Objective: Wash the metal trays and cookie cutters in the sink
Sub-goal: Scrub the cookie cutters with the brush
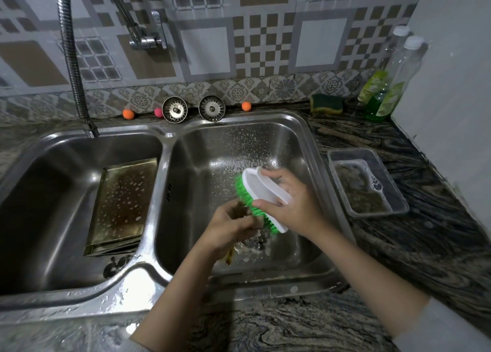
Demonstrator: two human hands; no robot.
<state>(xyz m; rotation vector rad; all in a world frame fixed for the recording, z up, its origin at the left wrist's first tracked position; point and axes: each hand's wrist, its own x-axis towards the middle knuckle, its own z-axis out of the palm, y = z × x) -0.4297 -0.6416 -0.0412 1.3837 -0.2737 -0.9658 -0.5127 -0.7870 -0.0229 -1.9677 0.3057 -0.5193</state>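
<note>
Steel double sink (164,149) in marbled counter (438,232), right hand (295,205) gripping brush (261,197), left hand (231,226) pinching something small

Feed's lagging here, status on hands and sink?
Right hand grips white green-bristled scrub brush. Left hand holds small metal cutter, over right basin. Soapy metal tray waits left. Nothing obstructing.

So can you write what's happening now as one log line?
right hand: grips scrub brush | left hand: holds small item against bristles, probably a cookie cutter | place: over right sink basin

Tray (122,205) in left basin (53,192); container (366,184) right of sink (164,165).
</note>
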